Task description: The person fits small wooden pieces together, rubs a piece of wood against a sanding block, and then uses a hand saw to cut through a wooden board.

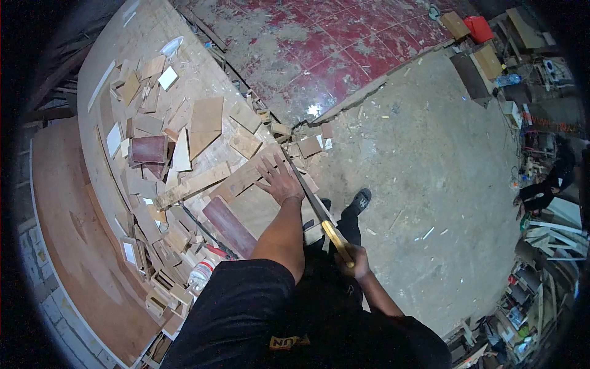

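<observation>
My left hand [281,182] lies with fingers spread on a brown wooden board [241,179] at the edge of the workbench. My right hand [355,262] is wrapped round the yellow handle of a hand saw [311,200]. Its long blade runs up and away from me, crossing the board's end just right of my left fingers. Beneath my left forearm is a flat pale panel [253,210], with a reddish-brown board [228,226] beside it.
Wood offcuts [206,120] litter the workbench [147,31]. A plastic bottle [201,273] and a red-handled tool [216,251] lie near my left arm. Concrete floor [430,184] extends rightward to piled scrap wood [556,230], where another person [556,178] is. Red tiles [319,43] are beyond.
</observation>
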Action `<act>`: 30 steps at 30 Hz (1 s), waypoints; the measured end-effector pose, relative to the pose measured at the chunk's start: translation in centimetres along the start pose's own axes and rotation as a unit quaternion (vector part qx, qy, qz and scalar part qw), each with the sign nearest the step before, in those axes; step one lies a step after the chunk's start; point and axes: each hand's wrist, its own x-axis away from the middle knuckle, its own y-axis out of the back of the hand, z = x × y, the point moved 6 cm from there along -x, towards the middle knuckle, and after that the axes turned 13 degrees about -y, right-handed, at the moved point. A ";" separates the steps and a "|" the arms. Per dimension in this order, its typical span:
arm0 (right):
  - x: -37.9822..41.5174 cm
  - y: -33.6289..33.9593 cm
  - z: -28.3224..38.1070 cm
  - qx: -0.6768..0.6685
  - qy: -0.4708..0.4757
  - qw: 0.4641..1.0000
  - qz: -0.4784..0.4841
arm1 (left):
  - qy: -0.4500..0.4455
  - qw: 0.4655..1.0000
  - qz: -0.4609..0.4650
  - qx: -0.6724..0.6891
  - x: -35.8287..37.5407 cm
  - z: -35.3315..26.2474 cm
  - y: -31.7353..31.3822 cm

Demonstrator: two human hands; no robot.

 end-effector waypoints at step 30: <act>-1.6 -1.1 -0.9 0.037 0.048 0.997 0.050 | 0.004 1.000 0.005 0.002 0.0 0.2 0.1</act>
